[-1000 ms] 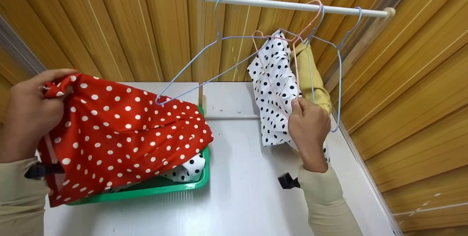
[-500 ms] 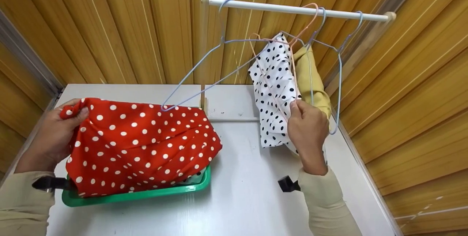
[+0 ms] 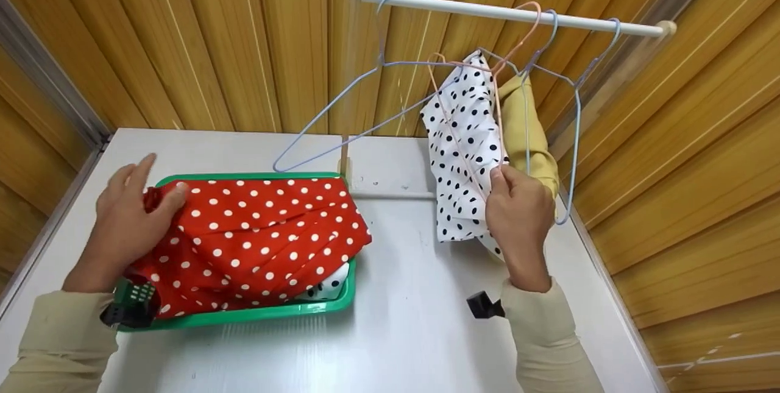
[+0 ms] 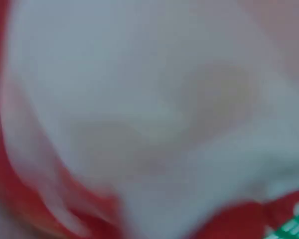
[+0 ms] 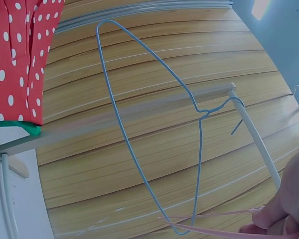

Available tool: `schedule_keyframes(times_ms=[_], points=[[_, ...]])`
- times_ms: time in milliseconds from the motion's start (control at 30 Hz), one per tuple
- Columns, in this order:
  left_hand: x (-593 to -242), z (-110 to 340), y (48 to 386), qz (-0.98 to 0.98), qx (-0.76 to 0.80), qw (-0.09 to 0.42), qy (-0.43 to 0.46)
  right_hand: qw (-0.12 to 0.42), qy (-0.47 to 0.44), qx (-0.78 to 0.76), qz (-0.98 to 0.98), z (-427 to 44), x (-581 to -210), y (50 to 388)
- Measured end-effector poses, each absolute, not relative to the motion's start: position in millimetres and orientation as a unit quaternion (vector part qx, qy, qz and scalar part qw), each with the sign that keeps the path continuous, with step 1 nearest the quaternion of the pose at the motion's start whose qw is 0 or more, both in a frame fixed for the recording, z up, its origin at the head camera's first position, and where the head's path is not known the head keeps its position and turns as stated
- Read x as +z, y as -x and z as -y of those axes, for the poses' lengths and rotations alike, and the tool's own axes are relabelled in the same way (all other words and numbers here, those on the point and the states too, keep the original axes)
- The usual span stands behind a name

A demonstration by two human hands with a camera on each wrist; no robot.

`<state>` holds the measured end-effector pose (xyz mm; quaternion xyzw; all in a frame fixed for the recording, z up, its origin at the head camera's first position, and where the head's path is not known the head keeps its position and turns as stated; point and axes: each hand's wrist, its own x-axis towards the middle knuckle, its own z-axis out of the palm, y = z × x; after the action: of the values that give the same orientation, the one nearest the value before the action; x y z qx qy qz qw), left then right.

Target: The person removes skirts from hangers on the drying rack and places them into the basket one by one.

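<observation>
A red cloth with white dots [image 3: 262,234] lies heaped in the green basket [image 3: 256,318]. My left hand [image 3: 129,216] is over the cloth's left end, fingers spread; whether it touches the fabric I cannot tell. The left wrist view is blurred pale and red. At the rail, my right hand [image 3: 521,216] pinches the lower part of a pink wire hanger [image 5: 204,230], whose hook is over the rail. Close behind that hand hang a white cloth with black dots [image 3: 463,143] and a yellow cloth [image 3: 518,116].
A white rail [image 3: 463,7] on wooden posts carries several wire hangers. A bare blue hanger [image 5: 120,124] at its left end reaches toward the basket. More black-dotted white cloth [image 3: 329,285] shows under the red one. The white table [image 3: 390,320] meets wood-panelled walls.
The red cloth has come down into the basket, and my left hand has let go of it and opened, moving right. My right hand keeps its hold on the pink hanger.
</observation>
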<state>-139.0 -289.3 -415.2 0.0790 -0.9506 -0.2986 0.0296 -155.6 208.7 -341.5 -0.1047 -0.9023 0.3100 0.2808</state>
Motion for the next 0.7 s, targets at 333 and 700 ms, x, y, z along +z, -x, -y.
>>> schedule_keyframes(times_ms=[333, 700], points=[[-433, 258, 124, 0.974, -0.2, -0.097, 0.045, 0.289, 0.103, 0.304, 0.902, -212, -342, 155], [-461, 263, 138, 0.957, -0.214, -0.172, 0.09, 0.291, 0.072, 0.293, 0.908, -204, -347, 152]])
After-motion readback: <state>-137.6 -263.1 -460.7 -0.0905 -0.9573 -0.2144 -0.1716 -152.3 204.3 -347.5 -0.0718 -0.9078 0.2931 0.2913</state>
